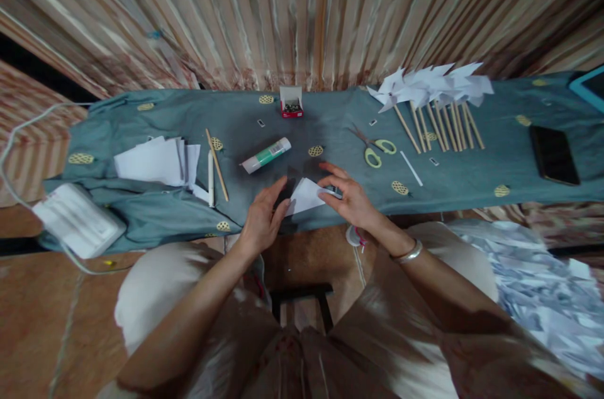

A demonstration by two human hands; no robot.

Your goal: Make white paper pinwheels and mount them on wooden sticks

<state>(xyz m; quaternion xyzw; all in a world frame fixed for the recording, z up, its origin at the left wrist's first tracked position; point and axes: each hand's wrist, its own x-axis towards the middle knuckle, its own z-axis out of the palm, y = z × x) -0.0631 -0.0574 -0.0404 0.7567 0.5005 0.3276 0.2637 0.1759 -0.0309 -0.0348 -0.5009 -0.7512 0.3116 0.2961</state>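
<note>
- Head view: the folded paper (306, 196) lies at the near edge of the cloth-covered table (325, 125), directly before the person and between both hands.
- Right hand (353, 199): narrow grip, thumb and index finger closed on the paper's right end, presumably to keep the fold aligned.
- Left hand (262, 218): fingers extended, thumb at the paper's left corner; no firm pinch is evident. It appears to steady that side. Whether the thumb presses or merely touches cannot be told.
- Glue stick (267, 155) lies on its side beyond the left hand, and scissors (369, 143) beyond the right, blades pointing away; both seem placed for short reach.
- Red box (291, 111) stands upright near the far edge, lid raised, probably for access to its small contents.
- Paper stack (151, 161), white rod (211, 179) and wooden stick (218, 166) are grouped at left, apparently as supplies.
- Paper pinwheels (429, 89) lie in a row at right, sticks toward the person, seemingly to protect the blades.
- Edges: the near edge runs just below the paper, so slack toward the lap is slight.
- Room: the cloth between glue stick and scissors gives the hands forward clearance; sideways travel at right meets the paper strip (411, 168).
</note>
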